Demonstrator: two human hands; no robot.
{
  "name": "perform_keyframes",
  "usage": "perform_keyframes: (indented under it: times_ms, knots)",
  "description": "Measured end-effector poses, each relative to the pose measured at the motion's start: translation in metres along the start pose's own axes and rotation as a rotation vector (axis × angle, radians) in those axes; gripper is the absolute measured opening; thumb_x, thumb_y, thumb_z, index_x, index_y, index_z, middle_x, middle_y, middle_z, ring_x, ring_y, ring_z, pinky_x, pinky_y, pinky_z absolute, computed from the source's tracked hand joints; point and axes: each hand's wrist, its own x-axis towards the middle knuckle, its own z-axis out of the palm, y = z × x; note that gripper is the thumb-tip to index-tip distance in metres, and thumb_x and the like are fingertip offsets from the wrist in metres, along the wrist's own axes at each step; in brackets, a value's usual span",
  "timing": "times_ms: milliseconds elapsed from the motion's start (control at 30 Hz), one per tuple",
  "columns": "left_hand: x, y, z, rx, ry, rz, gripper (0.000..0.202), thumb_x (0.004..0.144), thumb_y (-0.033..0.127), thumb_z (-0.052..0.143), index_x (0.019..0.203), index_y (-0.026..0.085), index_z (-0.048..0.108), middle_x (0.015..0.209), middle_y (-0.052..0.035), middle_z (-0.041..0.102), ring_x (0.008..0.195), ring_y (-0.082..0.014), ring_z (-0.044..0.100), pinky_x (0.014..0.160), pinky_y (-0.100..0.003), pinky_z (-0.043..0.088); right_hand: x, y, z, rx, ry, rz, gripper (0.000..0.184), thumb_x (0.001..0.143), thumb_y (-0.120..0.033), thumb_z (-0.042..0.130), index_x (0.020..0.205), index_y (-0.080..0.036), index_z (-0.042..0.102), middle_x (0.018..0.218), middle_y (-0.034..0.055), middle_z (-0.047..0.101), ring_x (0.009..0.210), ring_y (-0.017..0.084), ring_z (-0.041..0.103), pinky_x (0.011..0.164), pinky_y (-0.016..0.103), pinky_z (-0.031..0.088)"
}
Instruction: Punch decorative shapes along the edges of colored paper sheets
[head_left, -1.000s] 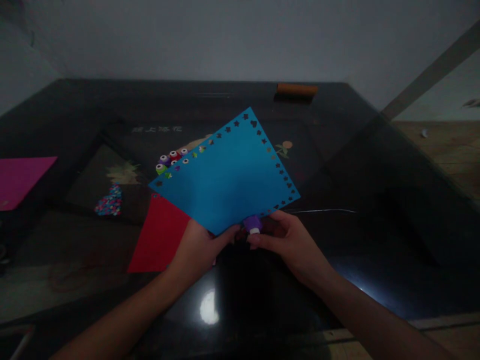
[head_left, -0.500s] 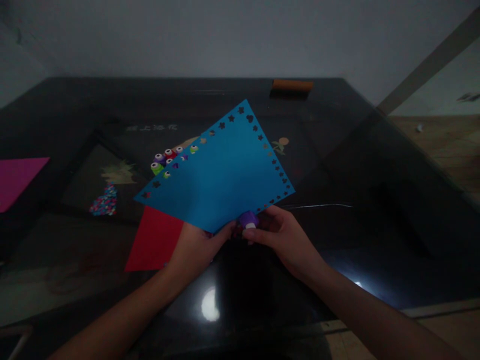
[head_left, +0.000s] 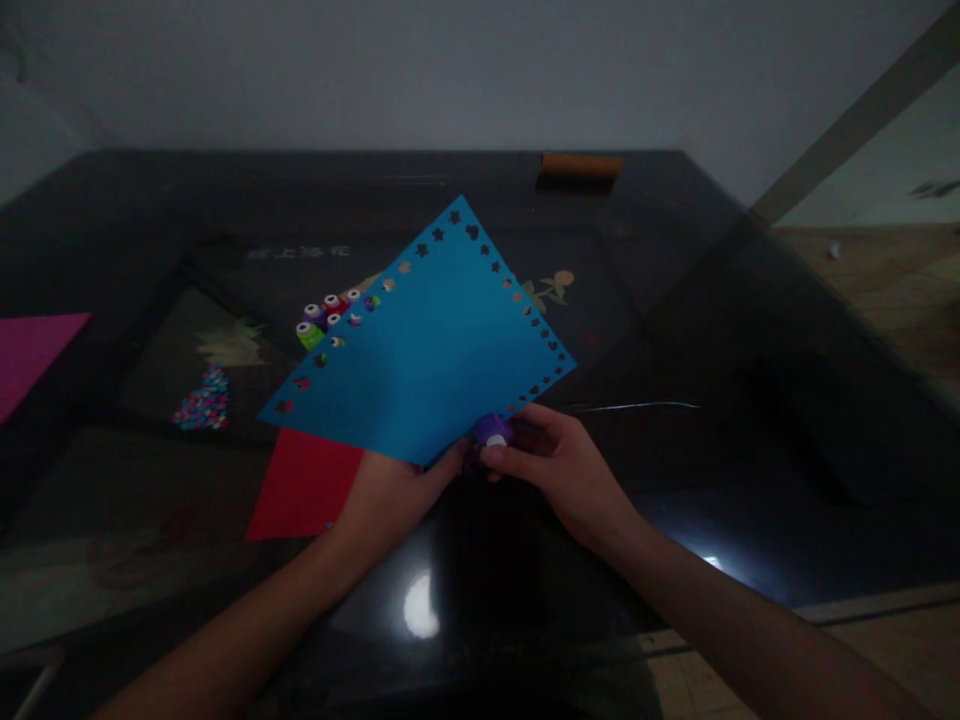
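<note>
A blue sheet of paper (head_left: 427, 340) is held up at a slant above the dark table, with small star, flower and heart shapes punched along its edges. My left hand (head_left: 409, 490) grips its lower edge, the thumb on top and the other fingers hidden beneath. At that same edge, my right hand (head_left: 551, 460) is closed on a purple craft punch (head_left: 492, 430) with a white button, the thumb against the button. The paper's edge meets the punch. Under the paper and my left wrist lies a red sheet of paper (head_left: 304, 490).
Several colourful craft punches (head_left: 322, 318) stand behind the blue paper, partly hidden. A heap of punched-out paper bits (head_left: 204, 402) lies at left, with a pink sheet (head_left: 34, 355) farther left. A brown roll (head_left: 581, 167) rests at the table's back edge.
The blue paper has turned slightly and shifted left, its top corner moving left and its left corner dropping a little. Both hands keep their holds, with the punch moved slightly up and left.
</note>
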Motion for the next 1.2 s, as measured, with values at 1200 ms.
perform_keyframes:
  times_ms: [1200]
  knots:
    - [-0.0019,-0.0009,0.0005,-0.063,-0.145,-0.127,0.019,0.078,0.033,0.055,0.064,0.023,0.063,0.066,-0.0006,0.072,0.064,-0.0196,0.067,0.068,-0.031,0.053,-0.0001,-0.0047,0.0025,-0.076,-0.014,-0.053,0.023,0.062,-0.024,0.079,0.077,-0.019,0.063,0.068,-0.0025,0.068,0.063,0.014,0.063,0.062,0.029,0.05]
